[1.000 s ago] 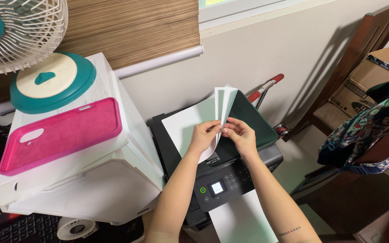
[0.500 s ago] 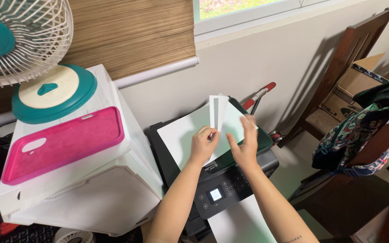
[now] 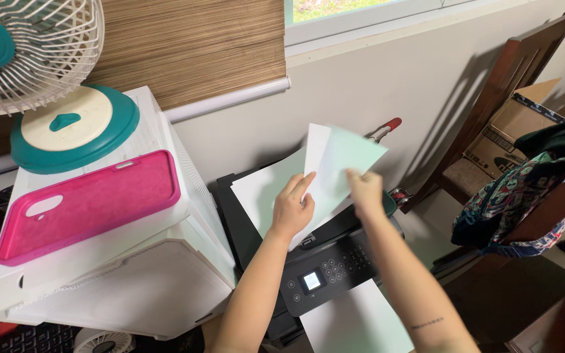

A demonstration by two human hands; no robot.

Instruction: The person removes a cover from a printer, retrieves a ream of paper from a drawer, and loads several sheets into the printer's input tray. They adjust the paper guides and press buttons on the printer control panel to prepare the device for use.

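Observation:
My left hand (image 3: 292,208) and my right hand (image 3: 365,191) both grip a few white paper sheets (image 3: 339,163), raised and tilted above the rear tray of a black printer (image 3: 322,274). A larger white sheet (image 3: 263,189) stands in that rear tray behind my left hand. Another white sheet (image 3: 354,323) lies in the printer's front output tray. The printer's small lit screen and keypad face me below my hands.
A white box-shaped appliance (image 3: 112,261) with a pink tray (image 3: 89,206) on top stands left of the printer. A teal-and-cream fan (image 3: 27,59) sits on it. At the right are a wooden chair (image 3: 505,98), a cardboard box (image 3: 524,117) and patterned cloth (image 3: 524,202).
The sheets in my hands have tipped to the right and fanned wider. My right hand has moved to their right edge. The camera has moved closer.

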